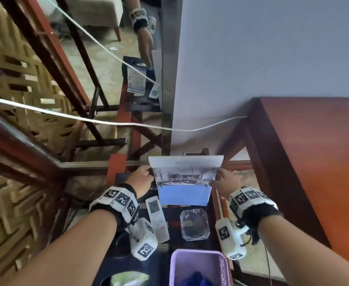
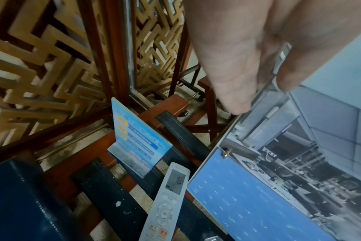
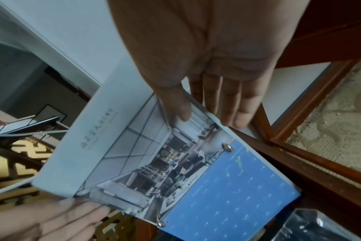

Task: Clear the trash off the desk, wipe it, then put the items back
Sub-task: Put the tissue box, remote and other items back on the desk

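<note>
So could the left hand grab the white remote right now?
Probably not yet: the left hand is busy pinching the desk calendar. The remote lies uncovered just beside it, so once it lets go, likely yes.

glossy paper calendar (image 1: pixel 185 178), clear glass ashtray (image 1: pixel 194 225), plastic remote (image 1: pixel 157 218)

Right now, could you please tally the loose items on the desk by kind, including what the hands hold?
Desk calendar, held by left hand and right hand: 1
Remote control: 1
Glass ashtray: 1
Blue card stand: 1
Purple basket: 1
Total: 5
</note>
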`<action>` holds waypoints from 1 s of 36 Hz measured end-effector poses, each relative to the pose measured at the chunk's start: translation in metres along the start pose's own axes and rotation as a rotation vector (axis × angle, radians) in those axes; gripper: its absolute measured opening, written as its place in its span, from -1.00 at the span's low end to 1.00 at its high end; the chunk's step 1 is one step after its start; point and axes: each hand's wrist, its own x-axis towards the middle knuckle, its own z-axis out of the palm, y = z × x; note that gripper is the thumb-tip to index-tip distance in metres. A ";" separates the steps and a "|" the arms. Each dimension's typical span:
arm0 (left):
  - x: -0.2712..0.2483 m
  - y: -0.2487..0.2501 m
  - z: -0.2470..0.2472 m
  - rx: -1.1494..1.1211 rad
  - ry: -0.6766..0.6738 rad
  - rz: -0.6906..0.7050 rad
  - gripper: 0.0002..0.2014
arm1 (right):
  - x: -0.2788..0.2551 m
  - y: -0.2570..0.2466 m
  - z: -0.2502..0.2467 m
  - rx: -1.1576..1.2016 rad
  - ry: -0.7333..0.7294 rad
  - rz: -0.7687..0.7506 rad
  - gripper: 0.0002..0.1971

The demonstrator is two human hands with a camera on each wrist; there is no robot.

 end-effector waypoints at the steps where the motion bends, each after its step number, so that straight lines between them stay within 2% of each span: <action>1: 0.004 -0.001 0.002 0.019 0.012 0.039 -0.74 | 0.002 0.001 0.003 0.023 0.020 -0.006 -0.47; 3: 0.007 -0.002 0.003 0.023 0.048 0.077 -0.86 | 0.002 0.003 0.006 0.077 0.068 -0.002 -0.61; 8: -0.011 0.005 0.001 0.020 0.062 0.170 -0.81 | -0.017 -0.002 0.001 0.137 0.205 -0.017 -0.87; 13: -0.042 0.037 -0.007 0.012 0.116 0.293 -0.84 | -0.070 -0.013 -0.020 0.276 0.308 -0.129 -0.85; 16: -0.068 0.065 -0.010 -0.021 0.091 0.379 -0.83 | -0.114 -0.018 -0.041 0.381 0.378 -0.162 -0.78; 19: -0.101 0.098 -0.007 -0.015 0.032 0.477 -0.81 | -0.163 -0.012 -0.065 0.418 0.456 -0.180 -0.83; 22: -0.139 0.134 0.004 -0.036 -0.025 0.578 -0.79 | -0.217 -0.003 -0.092 0.489 0.533 -0.196 -0.77; 26: -0.179 0.178 0.033 -0.027 -0.128 0.699 -0.87 | -0.283 0.017 -0.131 0.486 0.684 -0.194 -0.57; 30: -0.231 0.221 0.071 0.011 -0.252 0.822 -0.85 | -0.347 0.049 -0.173 0.487 0.778 -0.198 -0.63; 32: -0.260 0.239 0.091 0.006 -0.293 0.862 -0.94 | -0.379 0.065 -0.192 0.475 0.845 -0.211 -0.61; 34: -0.289 0.252 0.111 0.004 -0.314 0.922 -0.81 | -0.410 0.082 -0.210 0.471 0.901 -0.221 -0.57; 36: -0.321 0.263 0.134 0.013 -0.352 0.953 -0.88 | -0.442 0.103 -0.225 0.510 0.944 -0.219 -0.58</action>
